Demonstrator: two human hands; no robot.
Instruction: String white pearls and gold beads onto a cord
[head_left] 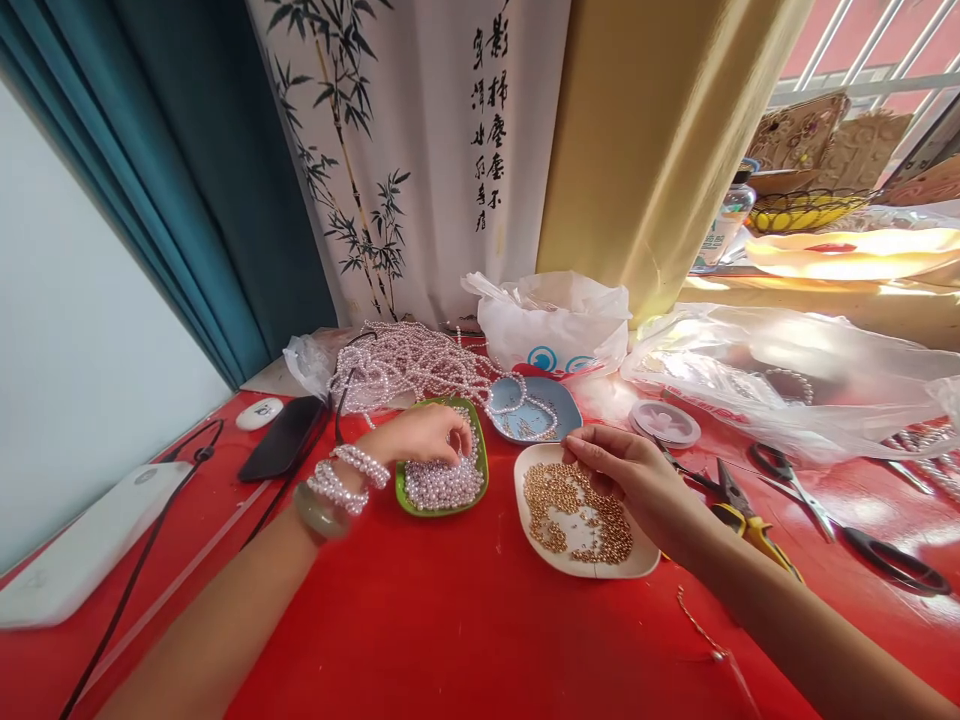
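My left hand [431, 433], with pearl bracelets [347, 478] and a pale bangle [322, 512] on its wrist, reaches over a green dish [442, 513] of small pearly beads [446, 485]. Its fingers are curled down at the beads; whatever they grip is hidden. Above the right rim of a white dish [592, 571] hangs my right hand [619, 462], thumb and forefinger pinched together. Anything in that pinch is too small to make out. Gold beads [611, 528] lie spread in the white dish. A thin gold chain with a pearl [701, 630] lies near my right forearm.
Behind the dishes are heaped pearl strands [412, 365], a blue dish [566, 405] and a white plastic bag [555, 320]. Pliers [750, 520], scissors [806, 495] and a spool [666, 424] lie right. A phone [283, 440], cable and white power bank [90, 545] lie left.
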